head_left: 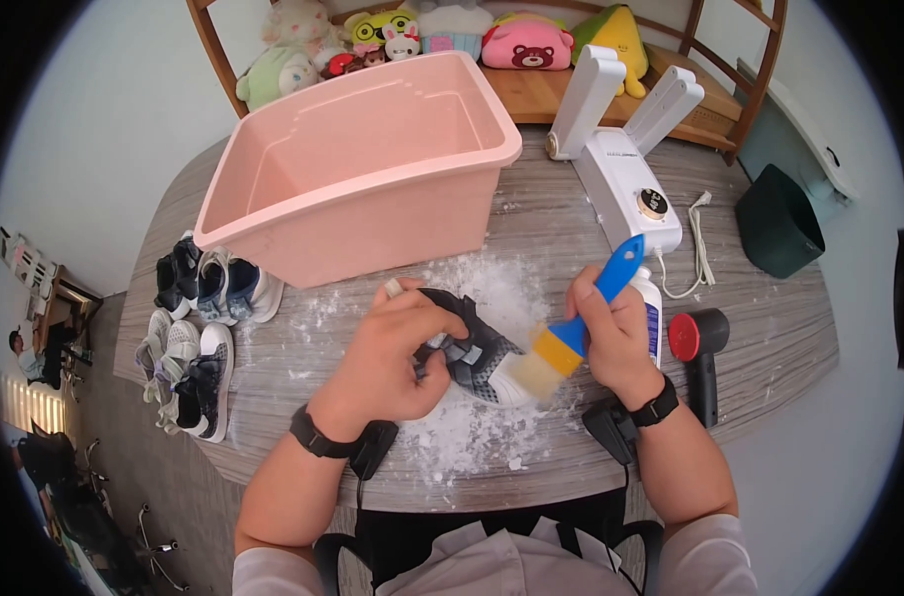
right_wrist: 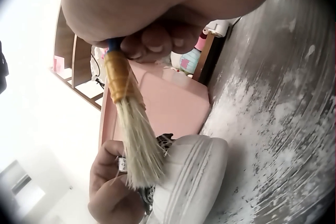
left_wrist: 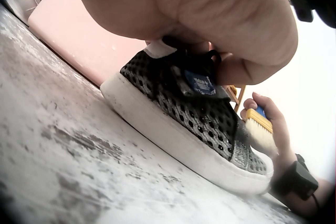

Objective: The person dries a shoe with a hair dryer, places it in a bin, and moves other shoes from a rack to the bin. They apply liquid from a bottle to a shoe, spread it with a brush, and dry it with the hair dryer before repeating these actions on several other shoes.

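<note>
A small dark mesh shoe (head_left: 489, 375) with a white sole and white toe cap stands on the powder-dusted table (head_left: 452, 452). My left hand (head_left: 387, 353) grips its upper near the ankle opening, covering the heel part from above. A blue label (left_wrist: 201, 84) shows on the strap in the left wrist view. In my right hand (head_left: 614, 333) is a paintbrush (head_left: 563, 344) with a blue handle and yellow band, pinched around the handle. Its pale bristles (right_wrist: 137, 148) overlap the toe in the right wrist view. White powder (head_left: 472, 437) lies around the shoe.
Beyond the shoe stands a large pink tub (head_left: 392, 233). Several small shoes (head_left: 213, 372) line the left edge. On the right are a white bottle (head_left: 650, 298), a white two-armed device (head_left: 616, 179) with a cord, a black hair dryer (head_left: 707, 358) and a dark bin (head_left: 781, 223).
</note>
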{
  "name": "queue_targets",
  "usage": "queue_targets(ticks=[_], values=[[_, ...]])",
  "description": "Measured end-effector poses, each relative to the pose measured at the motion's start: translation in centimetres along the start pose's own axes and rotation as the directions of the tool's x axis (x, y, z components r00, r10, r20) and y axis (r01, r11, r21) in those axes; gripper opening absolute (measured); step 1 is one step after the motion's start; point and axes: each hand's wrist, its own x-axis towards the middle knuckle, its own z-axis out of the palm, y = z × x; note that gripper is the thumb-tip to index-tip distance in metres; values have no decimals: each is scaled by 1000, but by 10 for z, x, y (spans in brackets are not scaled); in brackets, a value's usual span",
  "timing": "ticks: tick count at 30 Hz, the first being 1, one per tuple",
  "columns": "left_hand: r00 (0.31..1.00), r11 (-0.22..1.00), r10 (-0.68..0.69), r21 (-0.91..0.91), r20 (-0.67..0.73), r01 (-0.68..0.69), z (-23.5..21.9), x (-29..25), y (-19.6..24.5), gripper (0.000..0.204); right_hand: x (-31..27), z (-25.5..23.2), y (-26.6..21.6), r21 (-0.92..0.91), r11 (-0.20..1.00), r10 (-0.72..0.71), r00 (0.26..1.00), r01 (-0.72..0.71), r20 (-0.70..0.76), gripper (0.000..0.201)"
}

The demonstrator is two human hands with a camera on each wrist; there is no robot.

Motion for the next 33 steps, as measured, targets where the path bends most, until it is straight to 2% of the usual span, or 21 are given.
queue_targets(ticks=[1,5,7,8,10,14,16,19,23,25,31,33], values=[[1000,1000,5,0,-3,-5,0,0,0,32,1,-2,3,-9,999,-45,998,46,46,31],[1000,1000,-1,13,18,1,-1,-1,-2,33,-2,-1,-1,47,999,-29,998,26,63,31],[1000,1000,1,4,6,-1,1,-1,-1,32,-2,3,-7,-6,998,70,997,-70,-24,31],[1000,1000,3,2,3,-3,1,0,-1,32,0,1,-5,-10,998,68,997,-69,-24,31],[1000,1000,18,-5,-17,-18,1,-1,0,31,0,2,4,-18,999,-26,1000,26,3,32],[1000,1000,4,16,1,-4,-1,0,-1,34,0,-2,1,22,999,-44,996,42,77,31],[1000,1000,18,7,-6,-18,0,0,-2,38,-2,1,-4,-41,999,20,1000,-20,-13,30],[1000,999,-4,36,20,3,-1,0,1,42,0,1,3,-4,999,-52,998,52,29,29],[999,999,35,38,-4,-35,0,1,1,39,-2,-1,0,-17,998,-56,996,57,64,30],[1000,998,24,50,14,-24,-2,2,2,39,0,6,1,-29,996,-89,994,87,-59,30],[999,1000,28,15,-19,-27,1,2,1,37,-2,-4,-2,-12,999,-42,998,43,52,33],[1000,1000,21,13,-4,-21,1,1,0,38,-2,0,-1,-10,999,-47,999,47,4,33]])
